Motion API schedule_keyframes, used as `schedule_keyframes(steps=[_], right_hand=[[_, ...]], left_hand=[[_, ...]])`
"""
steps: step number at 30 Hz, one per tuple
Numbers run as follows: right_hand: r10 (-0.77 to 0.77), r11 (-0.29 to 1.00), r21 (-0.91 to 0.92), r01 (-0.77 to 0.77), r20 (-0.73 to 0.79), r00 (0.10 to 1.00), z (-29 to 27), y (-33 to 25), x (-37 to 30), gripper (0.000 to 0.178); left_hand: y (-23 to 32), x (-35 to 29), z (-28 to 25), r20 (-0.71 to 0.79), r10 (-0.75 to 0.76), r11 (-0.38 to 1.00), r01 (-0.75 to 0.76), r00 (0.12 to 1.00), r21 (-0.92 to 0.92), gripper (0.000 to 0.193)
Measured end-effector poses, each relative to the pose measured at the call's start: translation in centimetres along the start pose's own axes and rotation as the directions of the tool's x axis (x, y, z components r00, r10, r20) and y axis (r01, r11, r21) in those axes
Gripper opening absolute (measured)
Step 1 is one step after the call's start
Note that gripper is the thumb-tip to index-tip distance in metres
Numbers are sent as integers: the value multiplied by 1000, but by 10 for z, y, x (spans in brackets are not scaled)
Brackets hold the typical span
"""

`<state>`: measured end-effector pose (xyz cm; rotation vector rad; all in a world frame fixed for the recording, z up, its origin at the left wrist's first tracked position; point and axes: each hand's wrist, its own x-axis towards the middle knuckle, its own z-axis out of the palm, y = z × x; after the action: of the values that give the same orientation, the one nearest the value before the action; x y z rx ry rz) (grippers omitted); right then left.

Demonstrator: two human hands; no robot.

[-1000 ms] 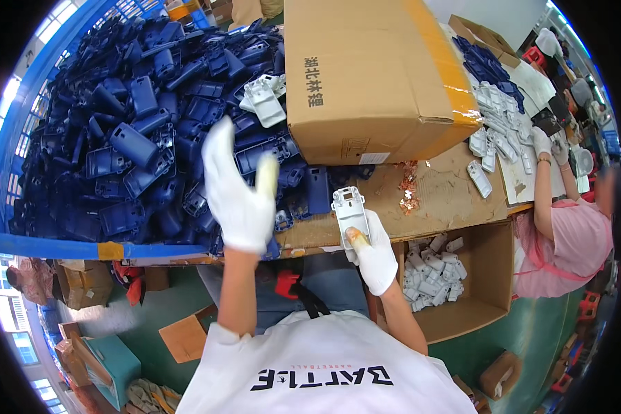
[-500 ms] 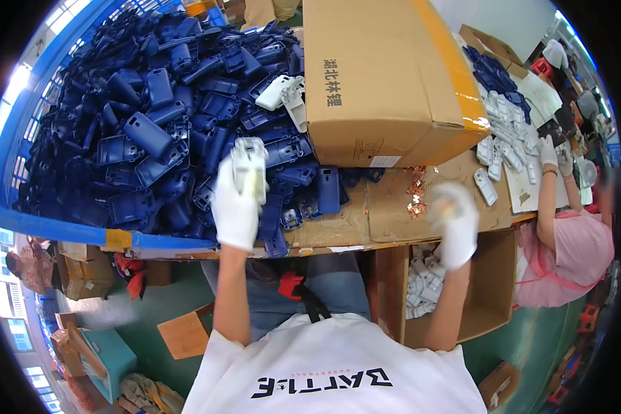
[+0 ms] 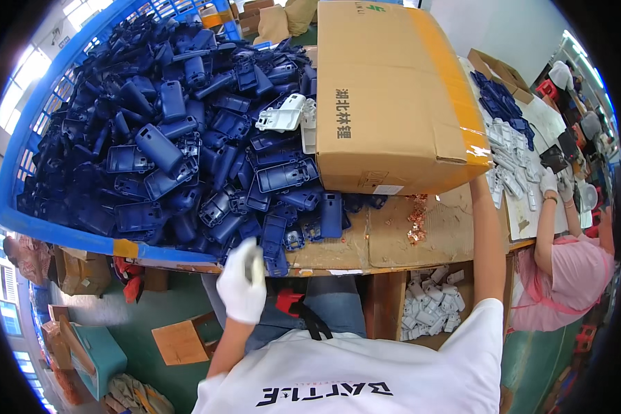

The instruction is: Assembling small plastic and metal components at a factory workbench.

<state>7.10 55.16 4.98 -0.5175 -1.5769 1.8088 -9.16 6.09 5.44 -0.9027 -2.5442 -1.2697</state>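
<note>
My left hand (image 3: 243, 284), in a white glove, is over the near edge of the table, close to my body. Its fingers are curled around a pale, narrow thing that is too blurred to name. On the right, my bare forearm (image 3: 486, 238) reaches forward past the side of a large cardboard box (image 3: 393, 103), which hides my right hand. A heap of dark blue plastic phone-like shells (image 3: 162, 148) fills the area beyond my left hand. Two white shells (image 3: 281, 114) lie on its right side against the box.
A blue plastic crate (image 3: 62, 231) surrounds the blue shells. Small copper-coloured pieces (image 3: 416, 219) lie on the cardboard-covered table (image 3: 386, 241). Below its edge, an open carton holds white parts (image 3: 431, 303). At right, a co-worker's gloved hands (image 3: 548, 181) are beside more white shells (image 3: 507, 148).
My left hand has come back toward me from the blue heap, and the white shell it held no longer shows clearly. My right hand has gone forward, out of sight behind the box.
</note>
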Motion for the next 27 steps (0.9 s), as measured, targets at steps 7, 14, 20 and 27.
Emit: schedule_keyframes(steps=[7,14,20,27], right_hand=[[43,997,64,-47,65,997,23,-4,14,41],[81,986,135,-94,100,992,33,-3,20,41],[95,981,156,-115,127,987,39,-3,24,41],[119,973,181,-146,149,982,43,-5,24,42]], left_hand=[[-27,-87,-34,80,-531,806,532,843,-260,28],[-14,-75,-7,251,-424,804,489,870,-339,22],[0,-56,4,313,-314,825,421,896,-377,19],[1,-57,9,337,-313,824,430,888,-369,17]])
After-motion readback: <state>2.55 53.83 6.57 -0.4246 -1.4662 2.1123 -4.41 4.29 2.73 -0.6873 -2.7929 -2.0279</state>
